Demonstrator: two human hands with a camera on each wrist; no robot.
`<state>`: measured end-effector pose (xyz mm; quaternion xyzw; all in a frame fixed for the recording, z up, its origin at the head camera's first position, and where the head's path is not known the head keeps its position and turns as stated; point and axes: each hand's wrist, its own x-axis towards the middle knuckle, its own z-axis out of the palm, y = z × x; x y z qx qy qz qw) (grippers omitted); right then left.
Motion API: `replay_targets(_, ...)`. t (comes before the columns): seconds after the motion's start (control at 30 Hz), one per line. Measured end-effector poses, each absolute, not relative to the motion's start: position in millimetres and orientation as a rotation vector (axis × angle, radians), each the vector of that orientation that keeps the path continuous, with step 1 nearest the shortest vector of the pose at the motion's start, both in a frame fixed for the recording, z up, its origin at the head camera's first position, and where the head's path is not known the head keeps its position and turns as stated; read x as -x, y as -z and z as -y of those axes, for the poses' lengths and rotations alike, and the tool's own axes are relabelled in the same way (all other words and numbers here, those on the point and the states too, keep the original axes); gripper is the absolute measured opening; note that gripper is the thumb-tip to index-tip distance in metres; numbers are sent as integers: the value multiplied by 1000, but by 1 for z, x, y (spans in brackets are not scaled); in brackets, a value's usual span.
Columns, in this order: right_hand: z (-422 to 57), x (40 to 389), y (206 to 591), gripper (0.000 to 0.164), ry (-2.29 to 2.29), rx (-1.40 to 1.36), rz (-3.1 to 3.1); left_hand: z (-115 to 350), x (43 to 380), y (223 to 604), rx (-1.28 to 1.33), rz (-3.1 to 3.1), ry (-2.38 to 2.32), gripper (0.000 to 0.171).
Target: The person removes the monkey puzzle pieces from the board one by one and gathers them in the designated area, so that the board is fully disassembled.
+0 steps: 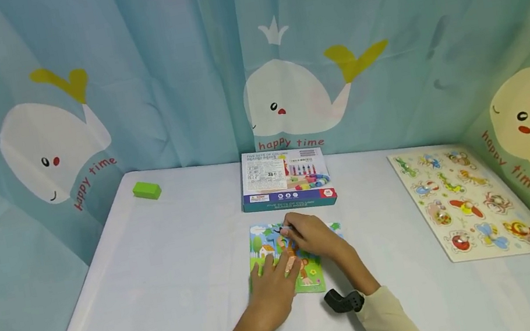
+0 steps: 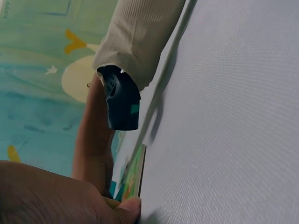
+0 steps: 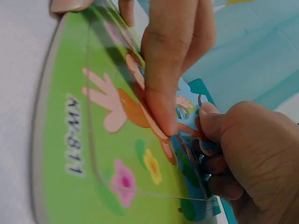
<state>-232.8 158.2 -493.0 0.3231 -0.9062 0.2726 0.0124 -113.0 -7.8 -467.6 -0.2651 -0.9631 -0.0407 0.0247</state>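
A jigsaw puzzle board (image 1: 312,283) with a monkey, a house and green grass on it lies flat on the white table, in front of the boxed toy. My left hand (image 1: 272,295) rests over its left and lower part, fingers spread and fairly straight. In the right wrist view a left fingertip (image 3: 161,122) presses on the picture. At the board's upper edge my right hand (image 1: 310,235) pinches a blue puzzle piece (image 3: 188,90) between thumb and curled fingers, its far edge lifted. The right hand partly hides that piece. In the left wrist view the left thumb (image 2: 130,205) touches the board's edge.
Behind the board lies a flat box of column beads (image 1: 289,182). A green block (image 1: 147,190) sits at the back left. On the right is a wooden peg puzzle (image 1: 468,200) with insect pictures. A blue curtain (image 1: 176,86) hangs behind the table (image 1: 167,277).
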Motion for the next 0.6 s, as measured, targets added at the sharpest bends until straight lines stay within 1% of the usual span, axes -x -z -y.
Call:
replay_targets(0.23,-157,229,494,16,-750,-978,2834,7,115,466,817,2992,150,61)
replay_targets(0.43,-157,225,493,15,-763,-995,2836,6,116,468,813,3030,203,60)
replay_targets(0.6,-158,229,492,14,-772,-1004,2823,6,117,469,804,3032,205,61)
